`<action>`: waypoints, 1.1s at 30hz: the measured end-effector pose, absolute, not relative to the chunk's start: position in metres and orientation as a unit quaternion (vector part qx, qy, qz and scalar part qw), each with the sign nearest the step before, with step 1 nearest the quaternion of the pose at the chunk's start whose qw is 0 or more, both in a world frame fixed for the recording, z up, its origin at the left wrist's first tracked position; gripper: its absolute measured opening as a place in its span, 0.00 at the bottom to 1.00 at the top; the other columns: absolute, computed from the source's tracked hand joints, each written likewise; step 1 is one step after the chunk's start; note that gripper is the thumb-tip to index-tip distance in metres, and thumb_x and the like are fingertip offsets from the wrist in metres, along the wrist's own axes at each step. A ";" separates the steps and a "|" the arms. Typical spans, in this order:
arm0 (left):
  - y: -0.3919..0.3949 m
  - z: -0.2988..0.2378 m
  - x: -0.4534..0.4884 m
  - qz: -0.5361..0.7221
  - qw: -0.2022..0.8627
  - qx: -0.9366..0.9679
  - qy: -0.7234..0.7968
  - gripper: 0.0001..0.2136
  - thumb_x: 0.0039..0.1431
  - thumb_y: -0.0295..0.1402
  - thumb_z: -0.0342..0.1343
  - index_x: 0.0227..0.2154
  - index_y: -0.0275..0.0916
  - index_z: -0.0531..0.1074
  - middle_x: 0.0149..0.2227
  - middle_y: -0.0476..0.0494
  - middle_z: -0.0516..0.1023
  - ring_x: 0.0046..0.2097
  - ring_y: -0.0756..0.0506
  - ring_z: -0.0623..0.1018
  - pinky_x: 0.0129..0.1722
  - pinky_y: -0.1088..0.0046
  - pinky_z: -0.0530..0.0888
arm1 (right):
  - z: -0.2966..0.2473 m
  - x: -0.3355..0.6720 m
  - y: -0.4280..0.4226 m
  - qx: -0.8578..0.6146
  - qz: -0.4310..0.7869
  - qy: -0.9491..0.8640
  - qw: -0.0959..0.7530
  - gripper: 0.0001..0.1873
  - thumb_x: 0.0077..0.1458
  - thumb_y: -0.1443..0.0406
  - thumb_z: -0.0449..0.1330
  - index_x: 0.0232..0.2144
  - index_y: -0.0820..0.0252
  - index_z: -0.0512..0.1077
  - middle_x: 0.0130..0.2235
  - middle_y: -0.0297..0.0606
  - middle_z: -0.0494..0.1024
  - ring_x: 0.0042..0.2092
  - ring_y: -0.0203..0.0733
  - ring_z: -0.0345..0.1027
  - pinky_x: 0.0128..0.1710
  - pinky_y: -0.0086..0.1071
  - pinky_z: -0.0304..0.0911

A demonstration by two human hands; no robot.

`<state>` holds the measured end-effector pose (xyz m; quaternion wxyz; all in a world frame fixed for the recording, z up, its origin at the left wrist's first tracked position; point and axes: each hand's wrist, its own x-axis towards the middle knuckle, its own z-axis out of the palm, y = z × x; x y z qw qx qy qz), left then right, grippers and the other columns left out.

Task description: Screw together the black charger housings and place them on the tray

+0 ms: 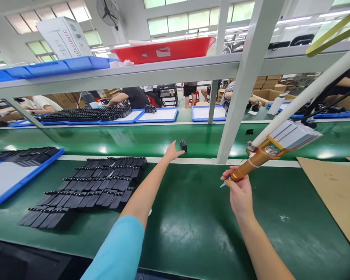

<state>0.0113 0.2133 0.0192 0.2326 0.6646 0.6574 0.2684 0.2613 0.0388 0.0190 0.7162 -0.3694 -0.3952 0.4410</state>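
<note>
On the near part of the green table [192,202], to the left of the pale post [242,83], there are rows of black pieces [102,182], set close together. Left of these rows, and so farther from the post, lies a blue-rimmed tray [32,175] with more of such dark pieces.

Just below and to the right of the post's foot is the right hand [239,192]. Its fingers are bent closed at the lower end of a gold-coloured tool [251,165], and a thin pale blue tip [223,185] comes out from them; I cannot tell if this tip belongs to the tool. Well to the right of the post lies a cardboard sheet [329,186].

To the left of the post, the left hand [172,152] is stretched forward, thumb and fingers spread apart. One small black plug [183,146] is right at the gap between them, over the green belt [146,140], also left of the post; whether the fingers touch it, I cannot tell.

Beyond the belt, left of the post, stand blue-edged trays [156,120], and a co-worker [132,97] in a dark top is behind them. Beyond it on the right stands a white bottle [277,104].
</note>
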 end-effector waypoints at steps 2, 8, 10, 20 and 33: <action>0.235 0.014 0.018 0.277 0.236 0.644 0.674 0.40 0.52 0.37 0.64 0.63 0.31 0.52 0.66 0.26 0.54 0.66 0.34 0.58 0.60 0.62 0.61 | 0.019 0.261 0.039 -0.364 0.449 -0.394 0.715 0.19 0.44 0.71 0.62 0.40 0.53 0.67 0.33 0.30 0.72 0.34 0.35 0.66 0.39 0.34 0.62; 0.239 0.015 0.026 0.295 0.248 0.606 0.696 0.33 0.51 0.42 0.65 0.56 0.35 0.62 0.57 0.29 0.70 0.54 0.36 0.74 0.50 0.64 0.69 | 0.020 0.258 0.037 -0.372 0.454 -0.408 0.699 0.19 0.46 0.68 0.63 0.42 0.53 0.66 0.34 0.31 0.72 0.34 0.35 0.67 0.38 0.33 0.63; 0.224 0.021 0.027 0.299 0.244 0.619 0.684 0.30 0.51 0.43 0.64 0.54 0.37 0.64 0.55 0.32 0.72 0.51 0.38 0.76 0.49 0.65 0.70 | 0.023 0.256 0.035 -0.376 0.447 -0.410 0.700 0.20 0.46 0.68 0.63 0.43 0.53 0.65 0.37 0.32 0.72 0.34 0.35 0.68 0.40 0.35 0.64; 0.051 0.040 0.002 0.192 0.332 0.794 0.472 0.28 0.47 0.42 0.66 0.53 0.47 0.68 0.48 0.46 0.77 0.45 0.42 0.77 0.44 0.67 0.73 | 0.039 0.261 0.034 -0.381 0.389 -0.390 0.743 0.32 0.51 0.63 0.63 0.53 0.41 0.53 0.58 0.36 0.63 0.40 0.38 0.76 0.55 0.47 0.63; 0.017 -0.004 0.003 0.252 0.341 0.784 0.454 0.15 0.66 0.40 0.46 0.49 0.44 0.72 0.49 0.46 0.77 0.49 0.45 0.76 0.50 0.66 0.72 | 0.071 0.209 0.044 -0.331 0.429 -0.427 0.724 0.28 0.52 0.58 0.61 0.54 0.42 0.56 0.47 0.32 0.70 0.29 0.33 0.73 0.28 0.31 0.70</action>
